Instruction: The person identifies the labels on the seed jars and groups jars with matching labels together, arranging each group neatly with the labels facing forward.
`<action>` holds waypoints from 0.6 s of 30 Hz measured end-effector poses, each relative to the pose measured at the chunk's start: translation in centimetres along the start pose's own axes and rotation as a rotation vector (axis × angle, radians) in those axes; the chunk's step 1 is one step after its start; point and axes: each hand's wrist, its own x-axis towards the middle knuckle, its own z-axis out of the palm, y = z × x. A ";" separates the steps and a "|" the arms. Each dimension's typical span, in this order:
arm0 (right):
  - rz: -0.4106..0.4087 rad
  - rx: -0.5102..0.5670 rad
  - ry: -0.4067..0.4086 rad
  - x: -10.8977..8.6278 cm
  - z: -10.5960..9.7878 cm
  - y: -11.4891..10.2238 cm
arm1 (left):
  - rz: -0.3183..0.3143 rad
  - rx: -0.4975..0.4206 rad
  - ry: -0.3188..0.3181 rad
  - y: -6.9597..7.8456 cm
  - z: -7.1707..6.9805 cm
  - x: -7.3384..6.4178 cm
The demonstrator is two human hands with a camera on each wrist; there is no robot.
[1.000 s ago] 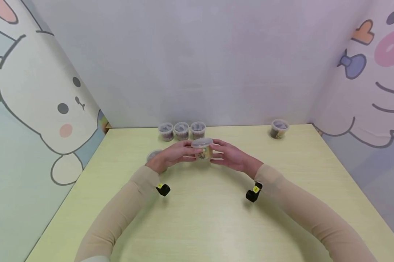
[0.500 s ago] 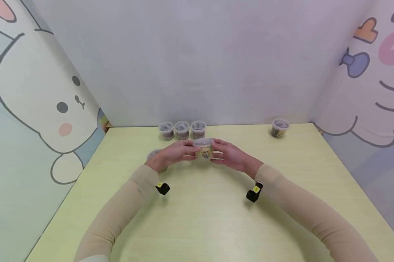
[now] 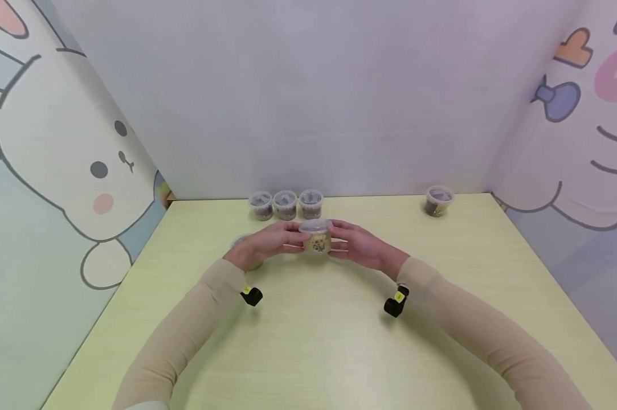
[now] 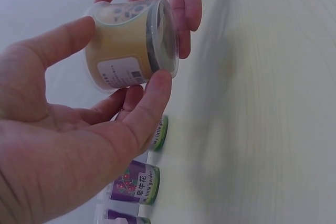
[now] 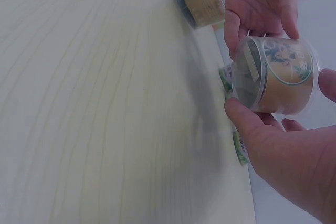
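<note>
A small clear plastic tub (image 3: 316, 242) with a yellow-tan label and a translucent lid is held between both hands above the table. My left hand (image 3: 274, 239) grips its left side, thumb and fingers spread around it. From the opposite side my right hand (image 3: 359, 245) holds it the same way. The label's flower picture faces the head camera. In the left wrist view, a white text panel (image 4: 121, 72) shows on the label. Dark contents sit at the tub's base (image 5: 249, 72) in the right wrist view.
Three purple-labelled tubs (image 3: 286, 206) stand in a row along the table's back edge. Another tan-labelled tub (image 5: 202, 3) stands by the left wrist, partly hidden by it in the head view. One dark tub (image 3: 438, 202) is at the back right. Printed curtains border the table (image 3: 318, 341).
The tub has turned and tilted slightly in the hands, so its flower picture faces the head camera more squarely. Both hands have sunk a little. The other tubs have stayed put.
</note>
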 end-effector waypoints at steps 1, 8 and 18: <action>-0.001 -0.001 -0.002 0.0 0.0 0.0 | -0.003 -0.002 0.002 0.0 0.0 0.0; 0.006 -0.018 -0.011 0.2 0.2 0.3 | -0.014 0.031 -0.011 -0.1 -0.2 -0.4; -0.011 -0.113 -0.013 0.6 1.0 0.2 | -0.007 0.270 -0.032 1.1 -1.8 -1.7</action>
